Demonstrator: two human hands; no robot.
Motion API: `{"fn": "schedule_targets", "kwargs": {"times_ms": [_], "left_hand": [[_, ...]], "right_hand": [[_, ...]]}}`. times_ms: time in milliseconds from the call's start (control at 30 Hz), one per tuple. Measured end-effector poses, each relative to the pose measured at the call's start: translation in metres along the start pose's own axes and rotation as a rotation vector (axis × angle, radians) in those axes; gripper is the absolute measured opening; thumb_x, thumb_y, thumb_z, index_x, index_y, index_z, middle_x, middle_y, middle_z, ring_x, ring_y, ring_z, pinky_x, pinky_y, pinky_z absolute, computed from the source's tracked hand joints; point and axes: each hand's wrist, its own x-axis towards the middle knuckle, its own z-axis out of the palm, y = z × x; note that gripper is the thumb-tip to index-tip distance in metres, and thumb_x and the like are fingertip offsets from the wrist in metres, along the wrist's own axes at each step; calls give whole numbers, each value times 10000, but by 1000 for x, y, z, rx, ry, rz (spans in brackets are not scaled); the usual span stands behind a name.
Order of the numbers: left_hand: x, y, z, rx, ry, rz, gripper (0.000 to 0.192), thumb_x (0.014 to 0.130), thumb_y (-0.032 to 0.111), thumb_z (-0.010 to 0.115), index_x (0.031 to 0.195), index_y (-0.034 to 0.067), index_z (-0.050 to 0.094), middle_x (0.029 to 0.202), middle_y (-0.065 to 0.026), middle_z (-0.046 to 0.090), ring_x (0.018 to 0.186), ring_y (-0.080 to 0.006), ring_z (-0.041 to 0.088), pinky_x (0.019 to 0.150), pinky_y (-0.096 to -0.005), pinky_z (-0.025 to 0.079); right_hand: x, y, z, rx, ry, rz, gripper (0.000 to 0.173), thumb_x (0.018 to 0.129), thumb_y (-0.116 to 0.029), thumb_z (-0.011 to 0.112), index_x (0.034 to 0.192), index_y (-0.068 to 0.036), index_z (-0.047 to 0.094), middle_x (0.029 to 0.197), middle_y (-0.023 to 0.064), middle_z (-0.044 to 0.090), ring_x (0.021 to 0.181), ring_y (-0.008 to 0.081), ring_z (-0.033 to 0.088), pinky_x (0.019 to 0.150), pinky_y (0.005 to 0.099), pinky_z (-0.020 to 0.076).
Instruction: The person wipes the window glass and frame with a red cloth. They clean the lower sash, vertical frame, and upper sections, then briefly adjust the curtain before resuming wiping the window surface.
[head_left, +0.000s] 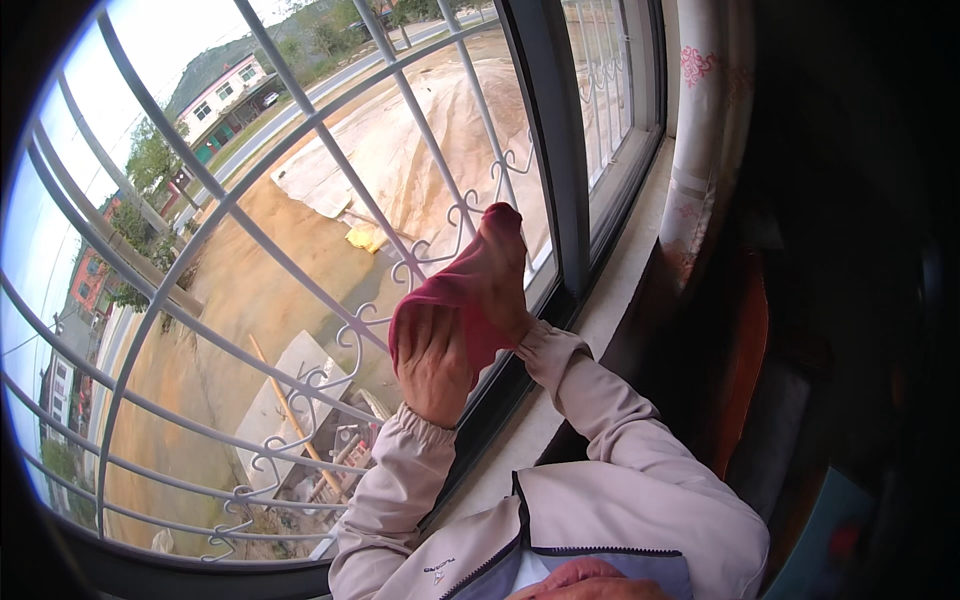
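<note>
A dark red cloth (442, 291) is stretched between both my hands, in front of white metal window bars (373, 196). My left hand (433, 367) grips its lower left part, the fingers partly under a fold. On the cloth's right side is my right hand (507, 281), with the material bunched around its fingertips. Both forearms reach over the window sill (499, 465) and the dark window track (491, 405). The cloth is close to the curled scrollwork of the bars; whether it touches them I cannot tell.
A dark window frame post (553, 142) stands right of my hands. Farther right hangs a pale curtain (694, 142) with red patterns. Outside lie a large pale sheet (442, 142), bare ground, a board (292, 409) and a wooden pole (300, 420). The room's right side is dark.
</note>
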Motion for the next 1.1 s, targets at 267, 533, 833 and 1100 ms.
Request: {"fn": "schedule_targets", "kwargs": {"times_ms": [267,533,833,1100], "left_hand": [[75,7,17,-69,148,27,534,771,16,639,1305,-15,633,1394,-151,603,1369,-347,502,1212,-511,309],[44,-4,-25,58,303,-83,505,811,-15,614,1315,-49,611,1352,-213,606,1307,-438,526,1178,-577,286],[74,11,24,-63,167,36,587,737,9,668,1322,-20,614,1375,-166,608,1361,-347,508,1216,-529,299],[37,-14,-44,104,262,-186,511,814,8,628,1325,-18,618,1402,-190,589,1373,-390,488,1210,-582,244]], "right_hand": [[105,-4,-12,12,168,-159,833,873,-415,779,1493,14,424,1395,207,539,1309,384,499,1122,465,355],[89,-49,5,-196,-203,-437,503,914,-245,653,1369,-33,616,1359,194,594,1304,448,502,1132,506,364],[98,11,-18,-147,164,-188,757,957,-324,702,1543,7,354,1435,233,491,1344,389,471,1151,469,342],[143,-90,20,-93,14,-418,720,785,-190,701,1475,-95,517,1457,158,524,1384,408,447,1136,559,353]]}}
